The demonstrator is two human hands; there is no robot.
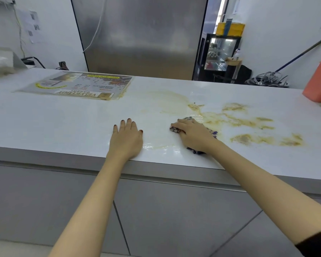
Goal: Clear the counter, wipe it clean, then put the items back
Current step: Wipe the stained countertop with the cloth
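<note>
The white counter point(63, 117) carries brownish-yellow stains point(258, 127) across its middle and right part, with a wet smear near the front edge. My right hand point(195, 134) presses a dark patterned cloth point(214, 133) flat onto the counter, at the left end of the stains. The cloth shows only at the hand's edges. My left hand point(127, 138) lies flat on the counter, fingers spread, holding nothing, to the left of the cloth.
A laminated menu sheet point(76, 85) lies flat at the back left. An orange container point(318, 80) stands at the far right edge. A steel fridge point(141, 34) rises behind the counter. White bags point(0, 64) sit at the far left. Grey cabinet fronts point(44, 201) are below.
</note>
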